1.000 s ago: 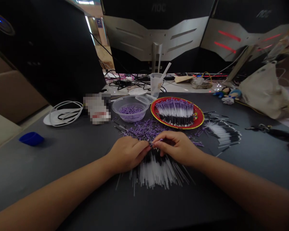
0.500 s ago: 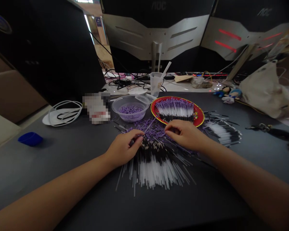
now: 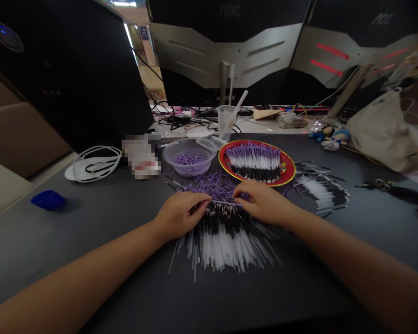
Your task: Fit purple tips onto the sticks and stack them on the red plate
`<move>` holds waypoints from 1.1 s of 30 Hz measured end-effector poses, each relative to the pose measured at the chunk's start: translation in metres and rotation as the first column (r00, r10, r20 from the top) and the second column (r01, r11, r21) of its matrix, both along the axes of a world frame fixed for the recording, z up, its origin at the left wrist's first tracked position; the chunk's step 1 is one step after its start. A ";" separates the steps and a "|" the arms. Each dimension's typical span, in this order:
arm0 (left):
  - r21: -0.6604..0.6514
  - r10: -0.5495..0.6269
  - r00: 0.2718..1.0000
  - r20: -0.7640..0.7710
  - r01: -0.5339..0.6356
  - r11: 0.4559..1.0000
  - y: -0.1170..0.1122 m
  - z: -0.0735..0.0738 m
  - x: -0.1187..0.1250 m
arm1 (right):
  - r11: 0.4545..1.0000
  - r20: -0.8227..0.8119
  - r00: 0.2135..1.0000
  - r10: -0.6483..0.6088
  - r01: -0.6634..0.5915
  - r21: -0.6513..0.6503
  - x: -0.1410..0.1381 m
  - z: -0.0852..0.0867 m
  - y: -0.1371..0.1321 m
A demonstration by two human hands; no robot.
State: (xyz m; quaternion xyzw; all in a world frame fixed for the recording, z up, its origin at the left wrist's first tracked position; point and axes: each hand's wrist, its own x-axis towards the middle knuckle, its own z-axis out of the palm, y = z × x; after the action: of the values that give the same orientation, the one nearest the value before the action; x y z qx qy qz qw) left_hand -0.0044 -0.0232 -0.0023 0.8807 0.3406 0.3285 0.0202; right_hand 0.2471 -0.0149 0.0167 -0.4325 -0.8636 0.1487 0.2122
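Note:
A thin, pale pen refill point(image 3: 225, 202) lies level between my hands. My left hand point(image 3: 179, 213) pinches its left end. At its purple right end, the fingers of my right hand point(image 3: 263, 202) close in a pinch; their exact contact is partly hidden. Just below is a fanned pile of pen refills point(image 3: 223, 246), clear tubes with black sections and metal tips toward the far side. Small purple caps point(image 3: 214, 183) lie heaped beyond my fingers. More caps fill a clear plastic bowl point(image 3: 170, 160). A red oval plate point(image 3: 288, 172) holds a row of purple-ended refills.
Right of the plate lies another batch of refills point(image 3: 322, 190), with keys point(image 3: 381, 184) farther right. A plastic cup point(image 3: 225, 121) with a straw stands behind. A blue cup-like piece point(image 3: 48, 200) and a coiled white cable point(image 3: 97, 162) are at left. Monitors point(image 3: 226, 46) rise at the back.
The refill in my left hand has swung from slanting up and away to level. My right hand has come slightly left and down to the refill's purple end.

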 end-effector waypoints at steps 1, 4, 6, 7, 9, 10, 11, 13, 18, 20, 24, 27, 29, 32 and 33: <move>-0.001 -0.006 1.000 0.010 0.006 1.000 0.000 0.000 0.000 | 1.000 -0.048 0.999 -0.014 0.013 -0.014 0.000 0.001 0.000; -0.001 -0.033 0.998 0.049 0.033 0.999 -0.001 0.001 0.001 | 0.992 -0.153 0.984 -0.094 0.080 -0.094 0.000 0.001 0.001; -0.011 -0.063 0.995 0.075 0.064 0.998 -0.002 0.004 0.002 | 0.985 -0.205 0.970 -0.133 0.106 -0.138 -0.001 0.000 0.002; -0.020 -0.080 0.993 0.087 0.082 0.996 -0.003 0.005 0.002 | 0.982 -0.229 0.963 -0.140 0.106 -0.155 -0.001 -0.001 0.003; -0.042 -0.104 0.988 0.111 0.109 0.993 -0.005 0.006 0.004 | 0.977 -0.265 0.954 -0.142 0.093 -0.190 -0.002 -0.001 0.004; -0.053 -0.107 0.987 0.124 0.114 0.992 -0.005 0.006 0.004 | 0.974 -0.274 0.951 -0.144 0.088 -0.207 -0.002 -0.002 0.004; -0.066 -0.102 0.985 0.138 0.112 0.992 -0.005 0.007 0.005 | 0.971 -0.276 0.950 -0.146 0.085 -0.223 -0.002 -0.002 0.005; -0.090 -0.081 0.983 0.164 0.097 0.991 -0.005 0.006 0.006 | 0.964 -0.272 0.950 -0.156 0.086 -0.251 -0.003 -0.003 0.006; -0.165 0.002 0.979 0.203 0.032 0.986 -0.002 0.005 0.007 | 0.914 -0.287 0.939 -0.192 0.065 -0.400 -0.002 -0.006 0.007; -0.179 0.028 0.977 0.211 0.010 0.984 -0.001 0.005 0.007 | 0.895 -0.308 0.932 -0.191 0.037 -0.444 -0.001 -0.007 0.008; -0.156 0.022 0.978 0.210 0.011 0.988 0.000 0.005 0.007 | 0.910 -0.349 0.922 -0.168 0.009 -0.414 0.000 -0.008 0.009; -0.149 0.006 0.980 0.200 0.025 0.988 0.000 0.003 0.008 | 0.946 -0.300 0.940 -0.165 0.065 -0.319 0.000 -0.007 0.009; -0.149 0.002 0.981 0.196 0.028 0.988 0.000 0.002 0.008 | 0.954 -0.269 0.948 -0.172 0.093 -0.284 0.000 -0.006 0.009; -0.151 -0.001 0.981 0.194 0.031 0.988 0.000 0.001 0.008 | 0.941 -0.282 0.940 -0.194 0.097 -0.324 -0.001 -0.008 0.009; -0.156 -0.005 0.981 0.193 0.035 0.987 0.000 0.001 0.008 | 0.932 -0.298 0.933 -0.202 0.090 -0.350 -0.001 -0.008 0.009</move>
State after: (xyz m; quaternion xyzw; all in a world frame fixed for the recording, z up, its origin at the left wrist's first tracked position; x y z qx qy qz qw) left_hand 0.0039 -0.0230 -0.0014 0.8439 0.3532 0.3836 0.1262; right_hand 0.2459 -0.0061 0.0085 -0.4948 -0.7438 0.3450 0.2881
